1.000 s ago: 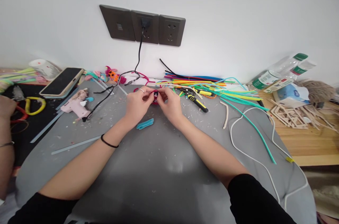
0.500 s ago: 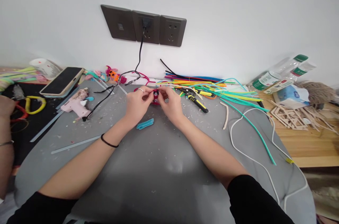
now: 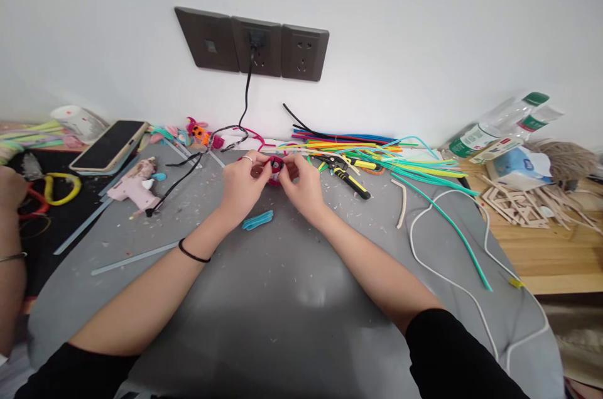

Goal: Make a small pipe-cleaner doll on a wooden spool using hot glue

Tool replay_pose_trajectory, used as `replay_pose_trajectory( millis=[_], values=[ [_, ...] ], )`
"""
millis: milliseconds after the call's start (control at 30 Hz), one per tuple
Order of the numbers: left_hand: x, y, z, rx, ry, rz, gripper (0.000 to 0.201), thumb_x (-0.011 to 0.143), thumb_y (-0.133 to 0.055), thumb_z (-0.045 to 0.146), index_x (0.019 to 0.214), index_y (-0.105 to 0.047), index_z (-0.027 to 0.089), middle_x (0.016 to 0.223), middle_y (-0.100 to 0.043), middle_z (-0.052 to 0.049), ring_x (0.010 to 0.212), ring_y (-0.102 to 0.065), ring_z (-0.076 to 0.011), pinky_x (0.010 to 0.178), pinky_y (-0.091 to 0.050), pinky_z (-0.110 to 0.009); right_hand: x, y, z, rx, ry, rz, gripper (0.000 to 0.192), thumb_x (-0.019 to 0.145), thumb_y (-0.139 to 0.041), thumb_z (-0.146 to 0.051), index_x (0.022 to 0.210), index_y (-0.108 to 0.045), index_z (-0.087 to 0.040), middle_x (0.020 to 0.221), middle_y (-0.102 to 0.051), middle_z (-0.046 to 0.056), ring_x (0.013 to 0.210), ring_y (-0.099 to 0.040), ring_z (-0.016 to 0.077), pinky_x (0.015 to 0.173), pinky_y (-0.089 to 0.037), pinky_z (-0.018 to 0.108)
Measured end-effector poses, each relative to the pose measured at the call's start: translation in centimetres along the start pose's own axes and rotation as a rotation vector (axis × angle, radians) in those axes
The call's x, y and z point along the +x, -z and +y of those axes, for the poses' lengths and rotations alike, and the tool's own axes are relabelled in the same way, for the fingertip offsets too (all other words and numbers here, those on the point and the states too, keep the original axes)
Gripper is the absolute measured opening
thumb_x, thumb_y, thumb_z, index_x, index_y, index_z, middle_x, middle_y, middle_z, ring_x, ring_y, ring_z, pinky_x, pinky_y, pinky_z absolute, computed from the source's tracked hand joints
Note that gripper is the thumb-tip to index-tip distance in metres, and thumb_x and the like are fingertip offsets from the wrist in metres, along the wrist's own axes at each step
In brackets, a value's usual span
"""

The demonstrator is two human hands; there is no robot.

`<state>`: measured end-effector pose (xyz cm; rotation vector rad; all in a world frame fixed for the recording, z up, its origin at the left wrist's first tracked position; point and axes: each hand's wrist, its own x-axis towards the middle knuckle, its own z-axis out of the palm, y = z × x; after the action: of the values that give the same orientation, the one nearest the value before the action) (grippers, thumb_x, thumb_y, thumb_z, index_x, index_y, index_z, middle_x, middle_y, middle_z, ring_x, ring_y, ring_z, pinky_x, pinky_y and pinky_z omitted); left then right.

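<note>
Pinched between the fingertips of the left hand [image 3: 242, 188] and the right hand [image 3: 304, 188], a small pink piece [image 3: 276, 166] is held just above the grey mat [image 3: 282, 298], near its far edge. A blue clip [image 3: 258, 220] is seen just below the hands, pliers [image 3: 346, 176] to their right, and a glue gun [image 3: 136, 185] well to the left.

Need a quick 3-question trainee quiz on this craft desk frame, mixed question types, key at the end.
1. True or false: both hands pinch the small pink piece.
2. What lies on the mat just below the hands? A) blue folded piece B) phone C) bottle
3. Which side of the left hand is the pink glue gun on?

Key: 1 true. 2 A, the blue folded piece. 3 Its left; the right hand is opposite.
</note>
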<state>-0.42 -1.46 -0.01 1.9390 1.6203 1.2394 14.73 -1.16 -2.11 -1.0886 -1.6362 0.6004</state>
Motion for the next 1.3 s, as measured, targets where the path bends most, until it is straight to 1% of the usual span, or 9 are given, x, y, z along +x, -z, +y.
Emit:
replay_pose_trajectory(
  millis=[100,233,500,733,833,900,1067,1167,1300],
  values=[
    [0.3,0.2,-0.3,0.068,-0.055,-0.008,0.012,0.088,-0.062,0.026,0.094,-0.072,0.022,0.084,-0.080,-0.003,0.070,-0.075,-0.0194,0.072,-0.058,-0.029,0.1,0.2,0.2,-0.119,0.076,-0.007,0.008,0.092,-0.051,-0.024,0.091,-0.059,-0.022,0.082,-0.066,0.003,0.070,-0.060,0.0161,0.069,-0.051,0.029],
    [0.4,0.1,-0.8,0.099,-0.148,-0.021,0.021,0.090,-0.061,0.025,0.103,-0.077,0.023,0.099,-0.083,-0.004,0.082,-0.077,-0.0214,0.081,-0.058,-0.031,0.1,0.3,0.5,-0.182,0.101,-0.023,0.008,0.092,-0.051,-0.021,0.091,-0.059,-0.022,0.087,-0.067,0.004,0.071,-0.060,0.0166,0.070,-0.050,0.030],
    [0.1,-0.2,-1.5,0.110,-0.192,-0.003,0.022,0.091,-0.059,0.030,0.096,-0.079,0.023,0.088,-0.082,-0.005,0.075,-0.076,-0.0223,0.074,-0.058,-0.032,0.3,0.3,0.5,-0.154,0.098,-0.063,0.010,0.093,-0.051,-0.016,0.088,-0.055,-0.023,0.084,-0.065,0.002,0.070,-0.058,0.0157,0.069,-0.050,0.028],
    [-0.1,-0.3,-1.4,0.092,-0.140,0.007,0.021,0.090,-0.059,0.031,0.090,-0.079,0.024,0.083,-0.082,-0.004,0.071,-0.076,-0.0215,0.072,-0.059,-0.031,0.1,0.1,0.4,-0.110,0.082,-0.061,0.010,0.095,-0.052,-0.020,0.086,-0.056,-0.023,0.081,-0.063,0.002,0.069,-0.057,0.0155,0.067,-0.049,0.028],
    [0.0,-0.2,-0.9,0.058,-0.091,0.014,0.022,0.090,-0.058,0.029,0.095,-0.079,0.023,0.087,-0.082,-0.003,0.072,-0.076,-0.0202,0.074,-0.060,-0.030,0.0,-0.2,0.4,-0.055,0.032,-0.039,0.004,0.095,-0.054,-0.024,0.096,-0.058,-0.023,0.087,-0.067,0.003,0.070,-0.060,0.0153,0.067,-0.052,0.028],
    [0.0,-0.1,-0.5,0.043,-0.059,0.024,0.023,0.090,-0.059,0.028,0.099,-0.079,0.022,0.088,-0.082,-0.003,0.073,-0.076,-0.0193,0.075,-0.061,-0.029,0.0,-0.3,0.3,-0.015,-0.005,-0.044,0.008,0.094,-0.057,-0.027,0.101,-0.058,-0.022,0.088,-0.070,0.003,0.069,-0.062,0.0152,0.067,-0.053,0.028],
    [0.0,0.0,-0.1,0.034,-0.019,-0.001,0.022,0.090,-0.062,0.025,0.104,-0.078,0.021,0.085,-0.082,-0.002,0.076,-0.078,-0.0188,0.076,-0.062,-0.027,0.1,-0.4,0.5,0.052,-0.058,-0.041,0.007,0.094,-0.056,-0.026,0.096,-0.060,-0.021,0.087,-0.074,0.004,0.070,-0.067,0.0153,0.066,-0.056,0.027],
    [0.1,-0.1,-0.1,0.026,0.006,-0.043,0.023,0.089,-0.063,0.024,0.107,-0.077,0.022,0.086,-0.082,-0.002,0.076,-0.078,-0.0189,0.076,-0.062,-0.027,0.2,-0.3,0.8,0.042,-0.048,-0.045,0.010,0.093,-0.055,-0.022,0.098,-0.063,-0.020,0.089,-0.076,0.005,0.071,-0.069,0.0155,0.067,-0.057,0.027],
    [0.1,-0.1,-0.2,-0.010,0.007,-0.057,0.020,0.088,-0.064,0.025,0.102,-0.077,0.022,0.085,-0.081,-0.003,0.074,-0.077,-0.0207,0.075,-0.063,-0.030,0.1,-0.3,1.2,-0.036,-0.009,-0.055,0.018,0.093,-0.053,-0.019,0.103,-0.068,-0.018,0.092,-0.078,0.007,0.075,-0.071,0.0168,0.073,-0.059,0.029]
  ],
)
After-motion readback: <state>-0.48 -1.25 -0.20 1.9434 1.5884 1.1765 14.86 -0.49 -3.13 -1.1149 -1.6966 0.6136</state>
